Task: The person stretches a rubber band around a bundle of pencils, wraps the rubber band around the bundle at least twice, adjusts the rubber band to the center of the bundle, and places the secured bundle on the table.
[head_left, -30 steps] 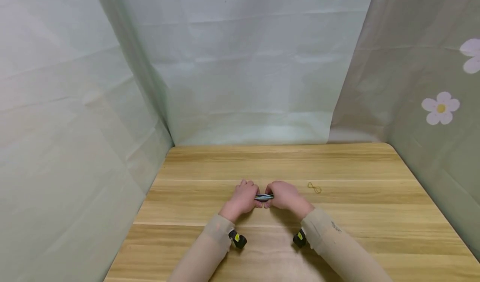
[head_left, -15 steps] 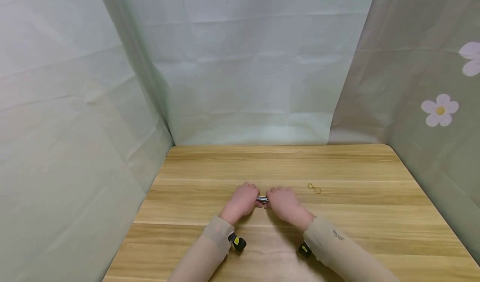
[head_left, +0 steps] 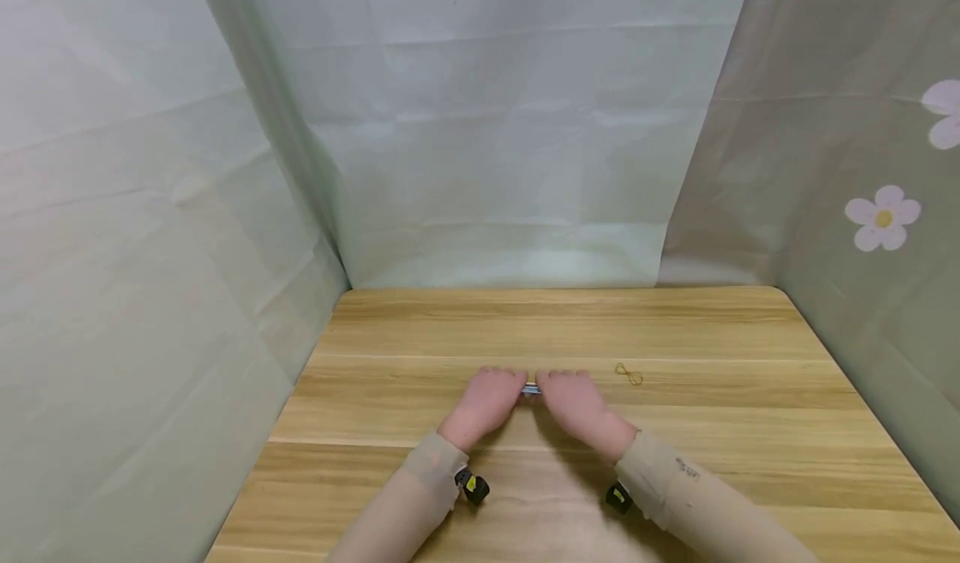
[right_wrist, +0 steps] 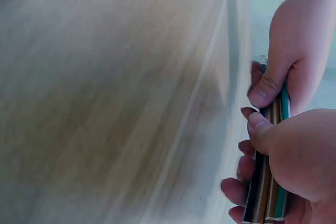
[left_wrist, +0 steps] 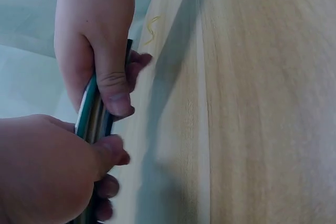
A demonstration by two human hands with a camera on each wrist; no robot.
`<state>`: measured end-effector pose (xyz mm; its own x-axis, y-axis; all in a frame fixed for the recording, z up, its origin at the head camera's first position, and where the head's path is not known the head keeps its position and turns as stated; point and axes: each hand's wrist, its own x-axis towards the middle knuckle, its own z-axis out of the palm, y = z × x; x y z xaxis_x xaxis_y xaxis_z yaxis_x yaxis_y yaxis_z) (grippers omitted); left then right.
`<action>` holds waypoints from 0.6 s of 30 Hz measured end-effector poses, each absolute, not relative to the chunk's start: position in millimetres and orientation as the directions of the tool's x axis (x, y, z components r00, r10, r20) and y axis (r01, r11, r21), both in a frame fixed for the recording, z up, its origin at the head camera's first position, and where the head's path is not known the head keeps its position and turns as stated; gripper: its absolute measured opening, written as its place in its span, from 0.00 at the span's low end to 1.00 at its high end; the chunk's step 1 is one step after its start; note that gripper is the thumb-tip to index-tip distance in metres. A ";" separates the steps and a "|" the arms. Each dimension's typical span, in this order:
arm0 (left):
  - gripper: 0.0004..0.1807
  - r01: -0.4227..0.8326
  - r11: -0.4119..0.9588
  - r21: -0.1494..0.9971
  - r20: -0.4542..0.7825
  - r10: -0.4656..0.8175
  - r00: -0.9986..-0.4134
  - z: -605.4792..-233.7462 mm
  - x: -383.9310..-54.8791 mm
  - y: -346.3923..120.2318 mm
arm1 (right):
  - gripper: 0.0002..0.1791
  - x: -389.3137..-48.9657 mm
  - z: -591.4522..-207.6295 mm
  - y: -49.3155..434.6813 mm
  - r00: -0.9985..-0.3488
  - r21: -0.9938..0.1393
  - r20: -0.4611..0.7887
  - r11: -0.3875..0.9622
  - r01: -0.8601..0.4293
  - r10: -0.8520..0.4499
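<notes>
My left hand [head_left: 486,406] and right hand [head_left: 576,406] meet over the table, gripping one bundle of pencils [head_left: 532,389] from its two ends. Teal, brown and dark pencils [right_wrist: 266,187] lie side by side in the right wrist view, their ends reaching past my right palm. Both thumbs press along the near side, nearly touching, with fingers curled behind. Much of the bundle is hidden by the hands. Right of my right hand, a thin yellow rubber band [head_left: 628,374] lies twisted on the table; the left wrist view also catches that rubber band [left_wrist: 151,30].
The wood-grain table [head_left: 675,330] spreads around both hands. A pale cloth backdrop [head_left: 510,171] hangs behind it, and a side cloth [head_left: 817,280] with printed flowers stands at the right. Another pale cloth [head_left: 150,296] lines the left.
The right hand has turned and slid so its fingers now point forward over the bundle. Both hands are closer together, and the pencils, fanned out earlier, now look evened into a tighter bundle.
</notes>
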<state>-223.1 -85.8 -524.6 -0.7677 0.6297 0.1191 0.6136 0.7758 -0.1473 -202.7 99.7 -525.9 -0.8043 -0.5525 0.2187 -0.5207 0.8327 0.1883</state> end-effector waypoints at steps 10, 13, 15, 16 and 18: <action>0.05 0.563 0.817 -0.121 0.153 0.576 -0.803 -526.1 -219.4 -80.7 | 0.09 -208.4 -521.6 103.9 -0.838 0.150 0.198 0.861 -0.486 -0.508; 0.06 0.571 0.812 -0.125 0.149 0.584 -0.798 -525.9 -219.7 -77.8 | 0.07 -210.5 -521.5 103.9 -0.845 0.146 0.176 0.863 -0.484 -0.504; 0.07 0.572 0.809 -0.133 0.147 0.587 -0.796 -526.1 -220.7 -76.3 | 0.07 -211.6 -521.4 103.8 -0.847 0.142 0.173 0.864 -0.483 -0.502; 0.06 0.571 0.810 -0.137 0.147 0.587 -0.796 -526.8 -221.5 -75.7 | 0.08 -211.8 -521.1 103.8 -0.847 0.139 0.177 0.865 -0.483 -0.501; 0.06 0.566 0.813 -0.136 0.146 0.581 -0.800 -528.2 -222.5 -74.8 | 0.08 -211.9 -521.0 103.8 -0.848 0.133 0.181 0.867 -0.481 -0.498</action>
<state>-222.5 -74.8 -528.2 -0.8005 0.5814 0.1458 0.5659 0.8132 -0.1360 -211.9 103.8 -521.0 -0.8480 -0.4982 0.1807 -0.4808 0.8667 0.1331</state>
